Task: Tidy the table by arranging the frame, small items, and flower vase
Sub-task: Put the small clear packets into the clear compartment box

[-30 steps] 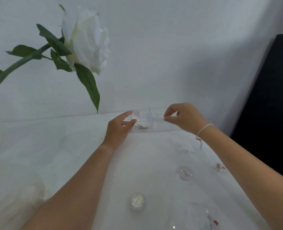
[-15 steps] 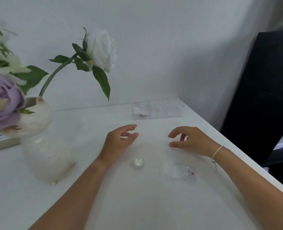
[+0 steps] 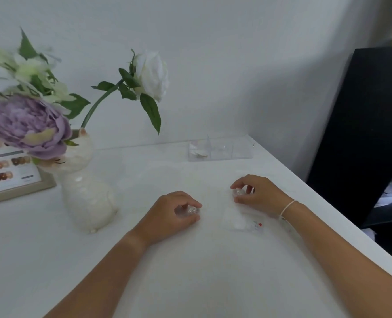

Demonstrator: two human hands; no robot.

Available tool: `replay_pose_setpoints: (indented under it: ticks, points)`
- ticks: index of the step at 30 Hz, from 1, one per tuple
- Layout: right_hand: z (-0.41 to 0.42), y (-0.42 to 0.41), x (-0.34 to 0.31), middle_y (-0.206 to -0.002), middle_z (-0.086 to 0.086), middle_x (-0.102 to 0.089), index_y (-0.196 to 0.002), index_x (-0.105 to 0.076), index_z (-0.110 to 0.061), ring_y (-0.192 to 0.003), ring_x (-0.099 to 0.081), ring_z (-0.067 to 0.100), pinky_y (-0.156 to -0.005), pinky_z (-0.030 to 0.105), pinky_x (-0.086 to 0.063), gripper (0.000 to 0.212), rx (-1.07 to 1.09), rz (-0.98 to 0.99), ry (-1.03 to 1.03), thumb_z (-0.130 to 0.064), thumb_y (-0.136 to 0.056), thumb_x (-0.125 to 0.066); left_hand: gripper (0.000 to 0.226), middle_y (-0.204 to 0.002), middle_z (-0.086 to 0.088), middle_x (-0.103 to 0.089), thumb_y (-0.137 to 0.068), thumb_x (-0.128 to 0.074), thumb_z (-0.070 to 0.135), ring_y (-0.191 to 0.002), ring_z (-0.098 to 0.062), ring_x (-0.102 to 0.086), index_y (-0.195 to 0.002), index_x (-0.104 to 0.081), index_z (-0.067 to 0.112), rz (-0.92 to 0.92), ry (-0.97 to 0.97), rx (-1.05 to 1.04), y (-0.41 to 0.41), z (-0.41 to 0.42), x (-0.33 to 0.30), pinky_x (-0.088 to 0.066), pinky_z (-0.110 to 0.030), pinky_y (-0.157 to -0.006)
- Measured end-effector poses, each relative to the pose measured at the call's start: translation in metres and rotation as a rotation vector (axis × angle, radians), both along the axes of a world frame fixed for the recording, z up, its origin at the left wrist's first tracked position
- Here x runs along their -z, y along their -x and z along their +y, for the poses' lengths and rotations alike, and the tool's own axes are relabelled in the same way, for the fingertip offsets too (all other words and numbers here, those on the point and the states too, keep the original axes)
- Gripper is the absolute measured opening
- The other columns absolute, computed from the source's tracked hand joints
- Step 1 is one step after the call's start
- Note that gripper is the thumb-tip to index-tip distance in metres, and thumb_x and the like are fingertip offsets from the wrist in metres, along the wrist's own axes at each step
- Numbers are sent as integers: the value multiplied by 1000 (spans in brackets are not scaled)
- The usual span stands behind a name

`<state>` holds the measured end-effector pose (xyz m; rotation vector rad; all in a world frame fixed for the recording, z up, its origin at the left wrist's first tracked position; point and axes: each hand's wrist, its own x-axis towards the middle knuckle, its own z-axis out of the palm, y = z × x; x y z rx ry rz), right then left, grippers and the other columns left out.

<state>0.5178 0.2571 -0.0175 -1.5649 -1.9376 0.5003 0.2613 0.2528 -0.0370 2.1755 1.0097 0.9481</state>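
Two bare hands rest on the white table [image 3: 190, 271], each curled around a small clear round jar: the left hand [image 3: 171, 215] grips one glittery jar [image 3: 191, 211], the right hand [image 3: 257, 193] pinches another [image 3: 238, 192]. Left of the left hand stands the white ceramic cat-shaped vase [image 3: 87, 193] holding a purple peony [image 3: 27, 125] and white rose [image 3: 152, 74], partly hiding the wooden picture frame [image 3: 13, 180] behind it. Beyond the hands sits a clear plastic compartment box [image 3: 220, 149]. A small clear packet [image 3: 247, 222] lies just beside the right wrist.

Upright white cat vase [image 3: 84, 198], framed card [image 3: 11, 177] behind
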Motion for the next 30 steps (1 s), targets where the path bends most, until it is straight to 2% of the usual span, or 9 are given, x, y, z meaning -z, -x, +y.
replay_pose_setpoints:
  ticks: [2, 5, 9, 12, 16, 19, 22, 25, 30]
  points:
    - [2, 1, 0, -82, -15, -59, -79, -59, -41, -67, -48, 11, -60, 3, -39, 22, 9, 35, -5, -20, -75, -65, 19, -93, 10, -67, -75, -72, 19, -86, -11, -63, -89, -71, 31, 7, -1, -5, 0, 3, 1, -51, -26, -83]
    - [7, 2, -3, -90, -8, -61, -79, -59, -40, -70, -49, 11, -61, 5, -40, 24, -3, 63, -9, -18, -75, -67, 20, -93, 13, -67, -75, -72, 19, -83, -10, -62, -89, -70, 33, 2, -3, -33, 0, 9, 0, -50, -23, -81]
    - [20, 1, -14, -95, -6, -62, -85, -61, -32, -68, -52, 7, -62, 6, -41, 22, 11, 127, -75, -13, -76, -69, 21, -91, 16, -67, -75, -73, 17, -78, 0, -60, -87, -69, 34, -82, -10, -92, -12, 26, -14, -46, -9, -77]
    - [36, -4, -26, -91, -10, -61, -86, -63, -29, -66, -53, 2, -61, 0, -40, 21, 70, 192, -168, -12, -76, -68, 17, -88, 14, -65, -76, -73, 19, -72, 1, -59, -92, -71, 24, -80, -56, -131, -30, 52, -36, -44, -3, -70]
    - [65, -13, -39, -89, -13, -59, -89, -63, -27, -65, -52, 1, -59, -3, -38, 22, 130, 231, -225, -9, -76, -67, 18, -71, 20, -54, -77, -70, 17, -58, 5, -53, -95, -71, 15, -68, -113, -183, -60, 98, -65, -36, 2, -57]
    - [85, -19, -44, -89, -10, -59, -87, -60, -28, -65, -51, 7, -57, -3, -38, 24, 152, 272, -263, -8, -77, -67, 20, -86, 6, -61, -80, -65, 15, -63, -1, -52, -99, -69, 12, 18, -103, -189, -83, 135, -78, -38, 0, -56]
    - [103, -23, -42, -94, -4, -60, -87, -59, -29, -65, -51, 10, -54, -3, -37, 23, 174, 278, -277, -9, -77, -67, 22, -106, -4, -66, -81, -62, 14, -75, -8, -52, -101, -69, 9, 125, -92, -190, -99, 170, -84, -36, -8, -65]
    - [116, -26, -38, -95, -3, -61, -87, -59, -29, -63, -51, 4, -53, -3, -37, 22, 182, 251, -269, -10, -78, -66, 22, -111, -7, -66, -82, -59, 13, -83, -9, -52, -102, -68, 9, 229, -65, -182, -107, 197, -85, -37, -17, -76]
    - [120, -32, -31, -82, -15, -59, -83, -59, -32, -60, -50, 3, -50, -2, -38, 24, 176, 264, -266, -10, -77, -66, 23, -112, -5, -65, -81, -61, 13, -92, -13, -55, -102, -67, 11, 403, -12, -152, -118, 225, -81, -38, -21, -79]
